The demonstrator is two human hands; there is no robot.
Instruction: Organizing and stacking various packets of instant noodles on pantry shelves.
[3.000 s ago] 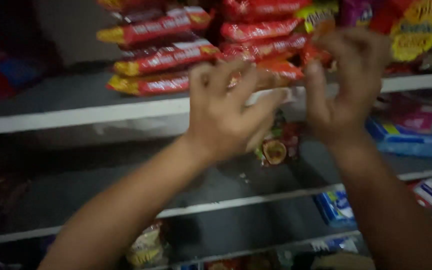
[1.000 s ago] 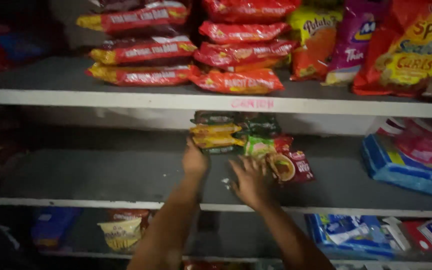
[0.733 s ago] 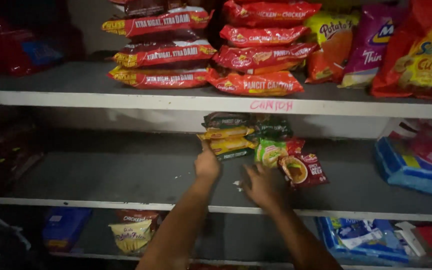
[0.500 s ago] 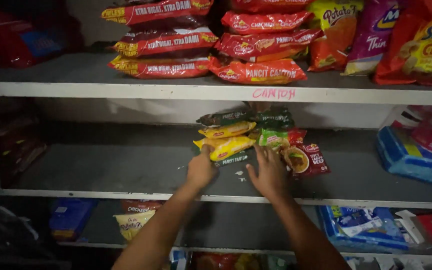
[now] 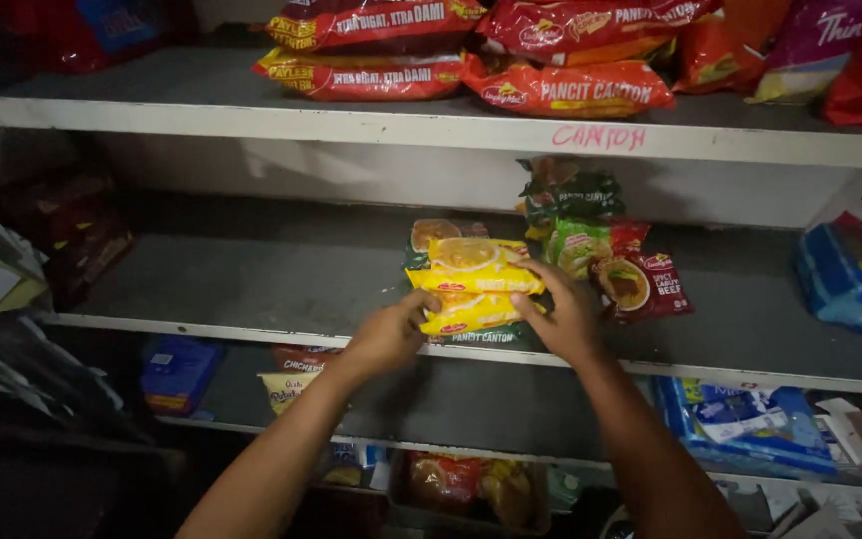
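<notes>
Yellow noodle packets [image 5: 473,284] sit stacked at the front edge of the middle shelf [image 5: 251,289], and both hands are on them. Nearest the camera, the two bare forearms rise from the bottom of the view. The left hand [image 5: 388,336] presses its fingers against the left end of the lower packet, and the right hand [image 5: 563,317] cups the right end, thumb on the front and fingers curled over the top. Neither hand is closed into a fist; together they pinch the stack from its two sides.

Half a second ago the hands lay a little further back on the shelf and the yellow packets were looser and slightly fanned; now the stack has been drawn forward to the lip and squared up, with a dark green packet underneath. Judging by that, the pile is being tidied in place rather than lifted away.

Just beside the right hand, to its right, lie a green packet [image 5: 583,245] and a dark red packet [image 5: 647,284], with another dark green one [image 5: 571,190] propped behind them. Further right a blue pack [image 5: 850,279] rests on the same shelf. Above, the upper shelf [image 5: 431,128] carries red and yellow snack bags [image 5: 471,60].
</notes>
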